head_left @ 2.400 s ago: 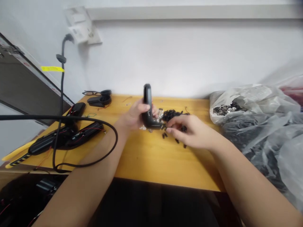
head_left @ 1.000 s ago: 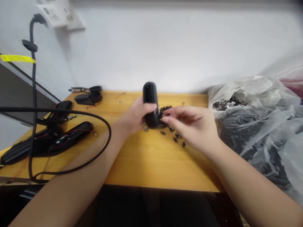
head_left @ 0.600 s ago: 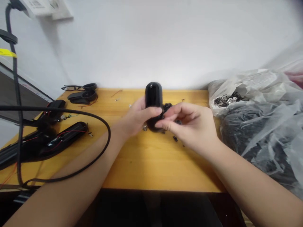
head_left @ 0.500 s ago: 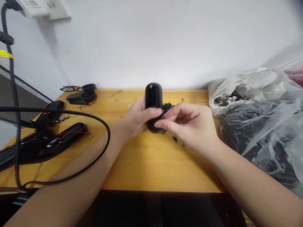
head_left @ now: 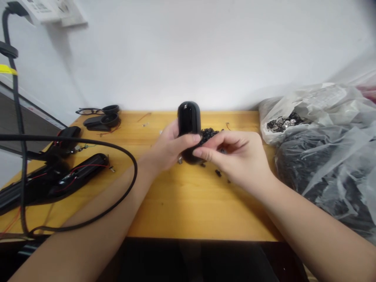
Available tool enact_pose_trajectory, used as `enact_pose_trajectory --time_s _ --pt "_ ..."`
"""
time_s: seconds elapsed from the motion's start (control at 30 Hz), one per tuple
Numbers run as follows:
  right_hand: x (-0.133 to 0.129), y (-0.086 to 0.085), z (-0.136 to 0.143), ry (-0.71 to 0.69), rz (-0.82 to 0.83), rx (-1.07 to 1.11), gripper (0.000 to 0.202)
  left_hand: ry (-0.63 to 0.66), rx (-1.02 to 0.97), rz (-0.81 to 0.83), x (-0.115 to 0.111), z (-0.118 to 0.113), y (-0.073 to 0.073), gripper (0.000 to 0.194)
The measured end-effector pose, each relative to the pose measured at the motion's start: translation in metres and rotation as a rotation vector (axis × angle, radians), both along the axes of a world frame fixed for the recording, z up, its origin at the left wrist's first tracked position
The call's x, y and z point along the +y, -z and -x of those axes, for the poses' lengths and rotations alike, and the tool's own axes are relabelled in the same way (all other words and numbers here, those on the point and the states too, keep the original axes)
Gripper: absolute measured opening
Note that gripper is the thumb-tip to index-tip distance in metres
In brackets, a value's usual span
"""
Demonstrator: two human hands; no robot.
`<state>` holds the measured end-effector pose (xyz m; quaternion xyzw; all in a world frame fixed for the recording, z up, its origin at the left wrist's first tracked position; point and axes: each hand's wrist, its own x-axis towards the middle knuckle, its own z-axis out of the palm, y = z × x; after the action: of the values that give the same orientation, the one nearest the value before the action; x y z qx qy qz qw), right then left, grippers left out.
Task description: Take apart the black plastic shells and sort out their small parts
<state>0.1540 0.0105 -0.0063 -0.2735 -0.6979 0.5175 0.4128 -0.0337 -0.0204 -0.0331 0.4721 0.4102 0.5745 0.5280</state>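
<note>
A glossy black rounded case [head_left: 188, 119] stands nearly upright over the middle of the wooden table. My left hand [head_left: 173, 147] is wrapped round it, the thumb lying across its front. At the case's lower right edge, my right hand [head_left: 223, 149] has thumb and forefinger pinched together; whatever is between the fingertips is too small or hidden to make out. Behind the hands lies a pile of small black parts [head_left: 209, 134], partly covered by them. A few loose black bits [head_left: 217, 172] are scattered just below my right hand.
Black housings with red wires [head_left: 79, 174] and round-ended black parts [head_left: 101, 120] occupy the left. A black cable [head_left: 135, 168] loops over my left forearm. At the right are plastic bags, one of dark parts [head_left: 317, 168], one of small metallic pieces [head_left: 282, 124]. A wall rises behind.
The black case has shifted very slightly left and tilted a little. Both hands keep nearly the same hold, and the view has moved slightly.
</note>
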Motion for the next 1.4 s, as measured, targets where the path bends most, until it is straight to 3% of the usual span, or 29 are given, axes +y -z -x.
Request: enact_pose_trajectory --time_s 0.2,0.53,0.67,0.83,1.17,1.4 --pt "0.004 0.001 0.000 -0.079 0.166 0.054 0.024 -0.008 0.048 -0.041 -0.002 0.004 0.003 0.044" --pt "0.006 0.001 0.000 -0.121 0.441 0.149 0.052 0.029 0.011 -0.102 -0.001 0.004 0.002 0.042" --pt "0.007 -0.003 -0.001 -0.232 0.542 0.151 0.045 0.049 -0.024 -0.093 -0.001 0.002 0.001 0.040" --pt "0.007 -0.005 -0.001 -0.263 0.594 0.085 0.038 0.076 -0.008 -0.080 -0.001 0.001 0.000 0.046" --pt "0.017 0.011 -0.007 -0.272 0.636 0.015 0.037 0.147 -0.038 -0.113 -0.003 -0.003 -0.004 0.032" --pt "0.017 0.015 -0.009 -0.324 0.735 0.008 0.038 0.095 -0.042 -0.138 -0.005 -0.007 -0.008 0.027"
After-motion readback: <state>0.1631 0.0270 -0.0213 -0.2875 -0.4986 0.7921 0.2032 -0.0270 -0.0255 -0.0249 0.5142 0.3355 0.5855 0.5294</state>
